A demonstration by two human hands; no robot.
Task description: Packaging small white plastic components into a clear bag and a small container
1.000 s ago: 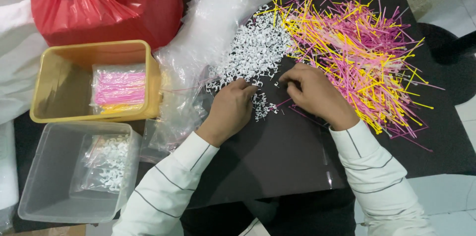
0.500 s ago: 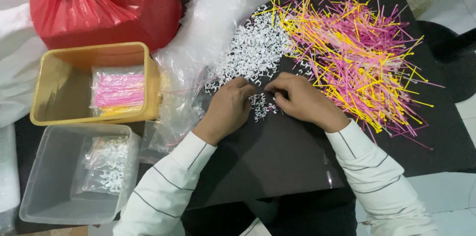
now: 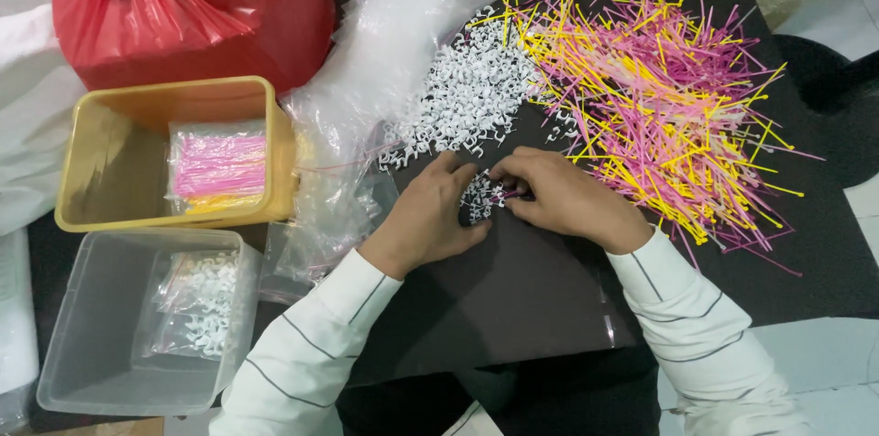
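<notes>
My left hand (image 3: 428, 212) rests on the dark tabletop (image 3: 513, 299) with its fingers curled around a small cluster of white plastic clips (image 3: 478, 190). My right hand (image 3: 566, 198) meets it from the right, fingertips pinched on the same cluster, with a thin pink tie showing at the fingertips. A larger heap of white clips (image 3: 469, 97) lies just beyond both hands. To the right spreads a big pile of pink and yellow cable ties (image 3: 664, 92).
A stack of clear plastic bags (image 3: 389, 60) lies left of the clips. A yellow bin (image 3: 96, 170) holds a bag of pink and yellow ties. A clear tub (image 3: 82, 326) holds a bag of white clips. A red plastic bag (image 3: 183, 5) sits at the far left.
My right hand has moved left from the edge of the tie pile to meet my left hand at the small clip cluster. My left hand has barely shifted.
</notes>
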